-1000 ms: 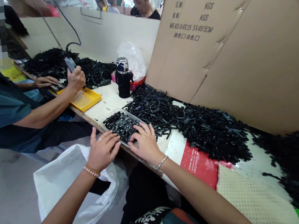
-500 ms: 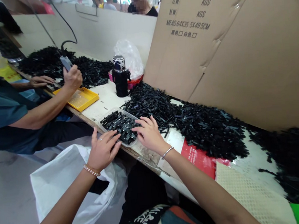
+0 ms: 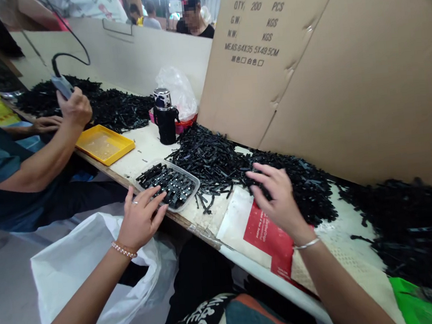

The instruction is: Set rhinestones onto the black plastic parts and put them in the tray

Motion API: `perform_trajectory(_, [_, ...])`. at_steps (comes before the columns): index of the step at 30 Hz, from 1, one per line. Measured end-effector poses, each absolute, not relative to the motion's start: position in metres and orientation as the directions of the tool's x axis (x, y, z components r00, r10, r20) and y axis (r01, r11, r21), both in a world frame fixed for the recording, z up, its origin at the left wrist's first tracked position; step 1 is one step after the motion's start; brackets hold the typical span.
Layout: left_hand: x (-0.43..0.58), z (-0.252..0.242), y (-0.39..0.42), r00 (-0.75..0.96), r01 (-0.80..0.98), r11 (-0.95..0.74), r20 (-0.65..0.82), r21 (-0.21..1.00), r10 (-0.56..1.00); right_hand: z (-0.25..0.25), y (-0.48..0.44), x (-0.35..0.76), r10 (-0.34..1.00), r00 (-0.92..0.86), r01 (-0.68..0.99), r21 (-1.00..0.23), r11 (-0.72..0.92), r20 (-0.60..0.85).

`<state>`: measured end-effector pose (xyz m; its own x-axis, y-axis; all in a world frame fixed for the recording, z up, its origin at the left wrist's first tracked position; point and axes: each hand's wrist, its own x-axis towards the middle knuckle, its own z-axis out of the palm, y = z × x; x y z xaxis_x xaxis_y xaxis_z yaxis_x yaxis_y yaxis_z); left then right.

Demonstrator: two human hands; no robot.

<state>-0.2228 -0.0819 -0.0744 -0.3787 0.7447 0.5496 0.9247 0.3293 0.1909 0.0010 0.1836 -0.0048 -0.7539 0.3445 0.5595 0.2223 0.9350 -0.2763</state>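
Observation:
My left hand (image 3: 140, 215) lies flat with fingers spread at the near edge of a clear plastic tray (image 3: 193, 192) that holds several small black parts. My right hand (image 3: 276, 197) hovers with fingers spread over the edge of a large heap of black plastic strips (image 3: 296, 180) on the bench; it holds nothing.
A co-worker on the left grips a corded tool (image 3: 61, 86) above a yellow tray (image 3: 102, 143). A black flask (image 3: 165, 117) and a plastic bag (image 3: 176, 88) stand behind. Cardboard walls (image 3: 325, 73) back the bench. A white bag (image 3: 82, 272) hangs below the bench edge.
My right hand left the clear tray and moved right to the heap of black strips. My left hand stayed at the tray's edge. The co-worker's tool hand lifted.

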Motion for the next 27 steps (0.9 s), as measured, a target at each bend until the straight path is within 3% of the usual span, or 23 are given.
perform_trajectory(5, [-0.210,-0.050,-0.051,-0.384,0.921,0.343,0.583,0.185,0.716,-0.003,0.259,0.109,0.564,-0.606,0.653,-0.055,0.755,0.561])
perform_trajectory(8, [-0.206,-0.033,-0.018,-0.401,0.906,0.398,0.585,0.142,0.704,-0.016,0.286,0.164,0.683,-0.593,0.788,0.129,0.603,0.426])
perform_trajectory(11, [-0.201,-0.023,0.023,-0.439,0.880,0.469,0.496,0.070,0.749,-0.032,0.299,0.202,0.801,-0.544,0.837,0.225,0.499,0.248])
perform_trajectory(15, [-0.187,-0.022,0.082,-0.459,0.872,0.488,0.295,-0.029,0.838,-0.053,0.307,0.235,0.921,-0.389,0.903,0.207,0.377,0.016])
perform_trajectory(18, [-0.168,-0.030,0.123,-0.442,0.885,0.463,0.221,-0.049,0.869,-0.069,0.313,0.253,0.916,-0.372,0.895,0.205,0.397,-0.148])
perform_trajectory(23, [-0.142,-0.050,0.167,-0.497,0.863,0.505,0.138,-0.030,0.857,-0.086,0.332,0.280,0.848,-0.507,0.839,0.137,0.526,-0.153])
perform_trajectory(27, [-0.135,-0.056,0.178,-0.584,0.811,0.584,0.083,0.024,0.808,-0.094,0.351,0.293,0.844,-0.528,0.845,0.040,0.533,-0.097])
